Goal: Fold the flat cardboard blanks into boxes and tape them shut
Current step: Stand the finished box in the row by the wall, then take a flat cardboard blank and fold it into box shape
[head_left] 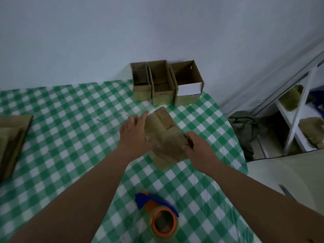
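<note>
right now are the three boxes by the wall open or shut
Open. All three boxes stand upright with no top flaps over them, so their inner walls and floors show. Nothing clear shows inside them.

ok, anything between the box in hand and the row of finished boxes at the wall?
Nothing visible. The box, held by the left hand and right hand, sits just short of the three open boxes; only bare checked tablecloth lies between. The tape dispenser is nearer the person.

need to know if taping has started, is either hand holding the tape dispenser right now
No, the tape dispenser lies on the tablecloth near the person, while the left hand and right hand are both on the cardboard box.
</note>
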